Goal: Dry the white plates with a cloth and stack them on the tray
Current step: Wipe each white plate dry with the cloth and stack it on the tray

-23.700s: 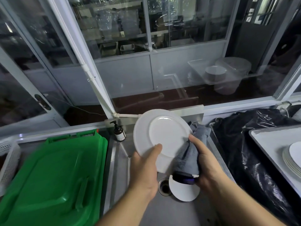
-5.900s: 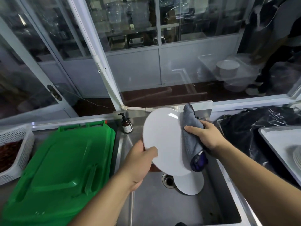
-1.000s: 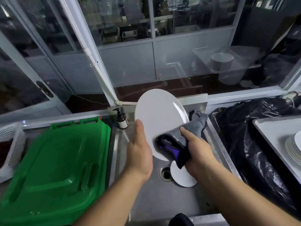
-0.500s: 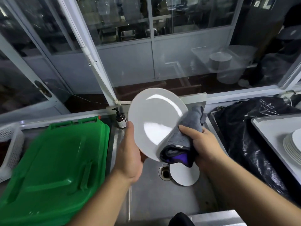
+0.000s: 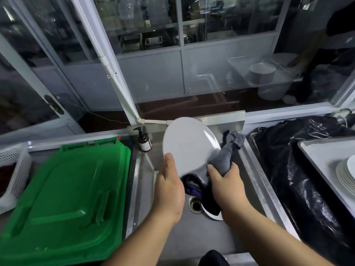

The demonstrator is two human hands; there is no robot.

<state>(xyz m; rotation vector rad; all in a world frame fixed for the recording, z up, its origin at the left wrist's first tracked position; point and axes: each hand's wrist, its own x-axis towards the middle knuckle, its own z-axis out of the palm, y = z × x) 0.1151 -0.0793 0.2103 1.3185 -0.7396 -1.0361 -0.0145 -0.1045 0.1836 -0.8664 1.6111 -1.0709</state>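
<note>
A dishwashing corner of a commercial kitchen.
A steel sink stands under glass partitions, with a plate stack on a tray and a green bin.

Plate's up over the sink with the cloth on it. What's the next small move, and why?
Probably carry the plate right to the stack of plates on the tray. The left hand grips its lower edge, the right hand holds the grey cloth against its lower right rim, and its face looks dry. Another plate waits in the sink.
</note>
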